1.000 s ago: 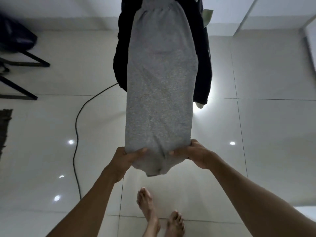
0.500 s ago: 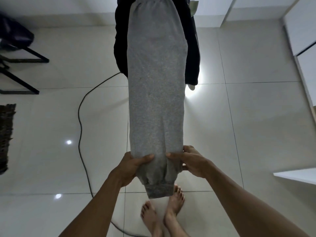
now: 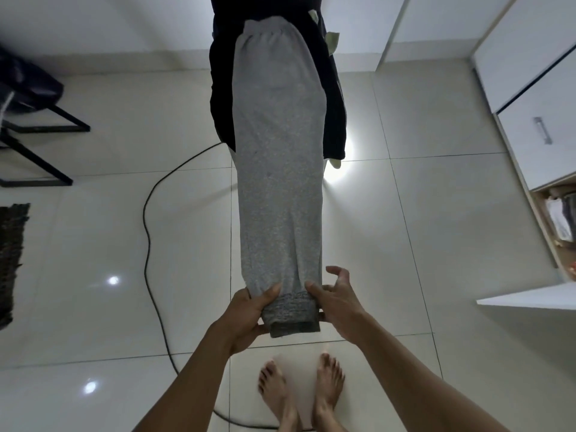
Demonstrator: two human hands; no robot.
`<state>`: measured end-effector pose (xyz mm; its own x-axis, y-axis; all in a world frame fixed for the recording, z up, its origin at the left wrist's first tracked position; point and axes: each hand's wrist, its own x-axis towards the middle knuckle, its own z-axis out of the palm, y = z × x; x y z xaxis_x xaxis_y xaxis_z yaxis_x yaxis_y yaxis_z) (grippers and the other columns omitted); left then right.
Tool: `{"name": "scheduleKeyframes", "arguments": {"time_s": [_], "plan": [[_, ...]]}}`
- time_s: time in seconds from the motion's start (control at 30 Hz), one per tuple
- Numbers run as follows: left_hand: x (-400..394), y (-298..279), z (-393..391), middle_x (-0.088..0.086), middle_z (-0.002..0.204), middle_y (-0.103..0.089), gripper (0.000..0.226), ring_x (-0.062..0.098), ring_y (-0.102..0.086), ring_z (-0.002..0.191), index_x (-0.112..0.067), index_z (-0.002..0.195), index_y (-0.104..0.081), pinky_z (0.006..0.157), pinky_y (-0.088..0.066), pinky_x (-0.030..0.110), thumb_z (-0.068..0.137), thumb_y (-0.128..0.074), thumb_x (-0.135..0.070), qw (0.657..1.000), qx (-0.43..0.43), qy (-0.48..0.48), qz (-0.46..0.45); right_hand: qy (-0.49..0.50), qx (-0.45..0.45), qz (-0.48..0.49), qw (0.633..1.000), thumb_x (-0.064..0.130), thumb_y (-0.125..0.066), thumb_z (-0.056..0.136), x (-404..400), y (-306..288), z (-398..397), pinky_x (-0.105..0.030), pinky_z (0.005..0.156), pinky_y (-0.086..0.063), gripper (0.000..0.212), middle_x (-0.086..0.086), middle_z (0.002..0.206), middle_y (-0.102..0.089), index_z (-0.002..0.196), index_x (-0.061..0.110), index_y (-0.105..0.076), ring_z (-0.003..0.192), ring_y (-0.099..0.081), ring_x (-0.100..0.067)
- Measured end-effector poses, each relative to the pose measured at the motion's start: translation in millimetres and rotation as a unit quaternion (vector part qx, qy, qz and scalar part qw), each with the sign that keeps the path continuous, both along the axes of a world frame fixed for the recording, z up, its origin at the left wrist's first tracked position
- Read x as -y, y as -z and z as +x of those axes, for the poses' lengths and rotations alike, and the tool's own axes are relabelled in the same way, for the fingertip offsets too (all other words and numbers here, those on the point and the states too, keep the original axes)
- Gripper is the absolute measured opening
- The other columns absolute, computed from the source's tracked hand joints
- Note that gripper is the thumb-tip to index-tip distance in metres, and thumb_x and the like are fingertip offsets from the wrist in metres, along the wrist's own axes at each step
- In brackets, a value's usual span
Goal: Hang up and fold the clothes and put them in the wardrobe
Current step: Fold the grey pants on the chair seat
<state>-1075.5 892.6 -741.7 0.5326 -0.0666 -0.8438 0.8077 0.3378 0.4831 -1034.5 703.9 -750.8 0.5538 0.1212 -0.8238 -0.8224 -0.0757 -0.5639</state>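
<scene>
Grey marl jersey fills the middle of my head view: a pair of soft grey sweatpants (image 3: 277, 169), legs laid together, hangs down the centre of the frame in front of a black garment (image 3: 335, 98), with its ribbed cuffs (image 3: 291, 314) lowest, just above two bare feet (image 3: 300, 391). My left hand (image 3: 246, 316) grips the cuff end, thumb across the front and fingers curled behind it. My right hand (image 3: 338, 302) has its thumb laid on the other edge of the cuff while its fingers (image 3: 338, 274) are spread and lifted clear of the cloth. What the sweatpants hang from lies above the frame, so I cannot tell whether a hanger is involved. As I judge it, the task is at an early or middle stage: this garment is hung straight but not yet in the white wardrobe (image 3: 526, 98) to the right, whose open compartment (image 3: 558, 222) shows some folded items already stored. A black cable (image 3: 149, 219) trails over the glossy white tiled floor (image 3: 93, 244). No brand, label text or other writing can be read anywhere.
</scene>
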Motion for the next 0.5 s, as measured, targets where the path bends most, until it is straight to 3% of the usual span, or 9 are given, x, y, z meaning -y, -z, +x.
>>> {"name": "scheduleKeyframes", "arguments": {"time_s": [0.1, 0.17, 0.27, 0.4, 0.5], "plan": [[3.6, -1.5, 0.2, 0.011, 0.113, -0.074, 0.044, 0.029, -0.071, 0.103, -0.009, 0.126, -0.061, 0.079, -0.06, 0.045, 0.087, -0.072, -0.026, 0.999, 0.004, -0.039, 0.0, -0.002, 0.01, -0.079, 0.997, 0.035, -0.078, 0.086, -6.5, 0.1, -7.5, -0.057, 0.078, -0.06, 0.048, -0.018, 0.108, -0.067, 0.118, 0.014, -0.048, 0.093, -0.072, -0.033], [6.1, -1.9, -0.7, 0.013, 0.115, -0.073, 0.044, 0.032, -0.071, 0.103, -0.007, 0.128, -0.06, 0.076, -0.06, 0.045, 0.088, -0.071, -0.023, 0.999, 0.004, -0.043, -0.005, 0.013, -0.018, -0.072, 0.997, 0.038, -0.079, 0.085, -10.6, -1.0, -10.9, -0.054, 0.076, -0.062, 0.04, -0.018, 0.103, -0.073, 0.107, 0.008, -0.063, 0.089, -0.074, -0.032], [8.1, -3.1, -1.8, 0.015, 0.114, -0.073, 0.041, 0.033, -0.071, 0.101, -0.006, 0.127, -0.061, 0.069, -0.059, 0.039, 0.089, -0.07, -0.021, 0.999, 0.007, -0.042, -0.005, 0.026, -0.084, -0.037, 0.995, 0.04, -0.078, 0.086, -10.1, -6.2, -7.0, -0.05, 0.079, -0.062, 0.045, -0.017, 0.092, -0.077, 0.102, -0.002, -0.07, 0.084, -0.076, -0.033], [8.4, -2.6, -6.1, 0.017, 0.111, -0.073, 0.042, 0.03, -0.073, 0.09, -0.004, 0.126, -0.061, 0.062, -0.057, 0.034, 0.089, -0.07, -0.022, 0.999, -0.002, -0.045, -0.009, -0.006, -0.137, -0.013, 0.99, 0.023, -0.083, 0.083, -9.4, -13.7, -0.2, -0.049, 0.079, -0.062, 0.043, -0.022, 0.092, -0.076, 0.105, -0.009, -0.065, 0.081, -0.075, -0.038], [8.7, -2.8, -9.7, 0.018, 0.106, -0.074, 0.036, 0.034, -0.071, 0.095, -0.003, 0.117, -0.064, 0.076, -0.061, 0.044, 0.09, -0.07, -0.026, 0.998, -0.04, -0.042, -0.026, 0.008, -0.135, 0.015, 0.991, 0.007, -0.074, 0.088, -8.3, -13.4, -0.6, -0.049, 0.078, -0.062, 0.027, -0.024, 0.102, -0.073, 0.106, -0.01, -0.064, 0.089, -0.074, -0.037]]}}
